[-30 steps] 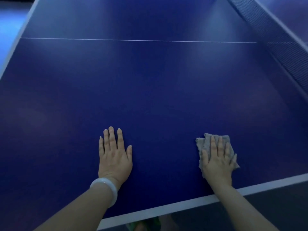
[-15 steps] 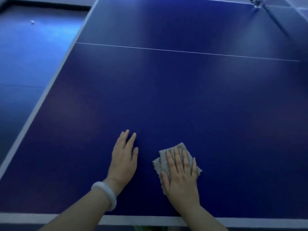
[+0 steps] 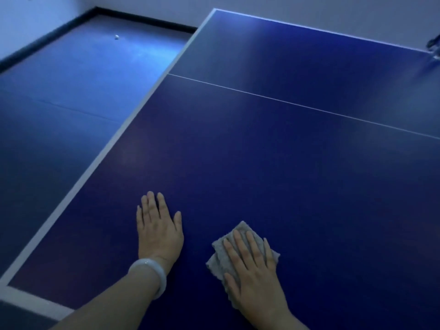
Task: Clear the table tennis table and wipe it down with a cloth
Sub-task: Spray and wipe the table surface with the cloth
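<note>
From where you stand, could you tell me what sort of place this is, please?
Probably an indoor table tennis room: a blue table tennis table with white lines, blue sports flooring, and a small white ball lying by the wall.

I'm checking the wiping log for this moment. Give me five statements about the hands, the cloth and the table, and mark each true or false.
1. The right hand presses flat on the grey cloth. True.
2. The left hand grips a paddle. False: it lies flat and bare on the table tennis table.
3. A pale bangle sits on the left wrist. True.
4. A small white ball lies on the table. False: it lies on the floor beyond the table's left edge.
5. The cloth hangs over the table's edge. False: it lies wholly on the blue surface.
</note>
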Demonstrator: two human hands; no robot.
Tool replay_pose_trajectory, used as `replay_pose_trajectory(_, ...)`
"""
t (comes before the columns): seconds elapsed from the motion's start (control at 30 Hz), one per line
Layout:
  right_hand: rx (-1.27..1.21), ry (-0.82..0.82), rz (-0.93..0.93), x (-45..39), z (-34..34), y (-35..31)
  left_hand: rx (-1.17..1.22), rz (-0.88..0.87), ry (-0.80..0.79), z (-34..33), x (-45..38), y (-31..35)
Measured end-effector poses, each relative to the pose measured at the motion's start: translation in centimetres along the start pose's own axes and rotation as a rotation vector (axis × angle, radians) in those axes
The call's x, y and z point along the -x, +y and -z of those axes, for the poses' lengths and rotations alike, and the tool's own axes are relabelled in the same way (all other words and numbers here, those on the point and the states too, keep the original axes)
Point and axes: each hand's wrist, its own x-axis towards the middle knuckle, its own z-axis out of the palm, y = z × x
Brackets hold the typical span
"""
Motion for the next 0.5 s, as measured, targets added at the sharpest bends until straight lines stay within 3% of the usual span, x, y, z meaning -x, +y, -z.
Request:
replay_pose_trajectory(0.1,0.085,-0.019,-0.023,-3.8,1.2,5.2,-0.02,0.014,0.002,-0.1,-0.2,0.1)
replay_pose_trajectory(0.23,-0.104,0.053,-0.68,-8.7,3.2,10.3,-0.028,0.025,-0.006,-0.1,-0.3,0.3)
replay_pose_trajectory(0.3,-0.174,0.065,-0.785,-11.0,3.6,9.1,-0.038,0.024,-0.014,-0.1,-0.4,0.3)
replay_pose_trajectory(0.37,-0.09,0.056,-0.581,-12.8,2.8,6.2,-0.037,0.02,-0.006,-0.1,-0.4,0.3)
replay_pose_trajectory(0.5,0.039,0.013,0.218,-14.7,1.5,2.1,-0.037,0.015,-0.014,0.2,-0.4,0.4)
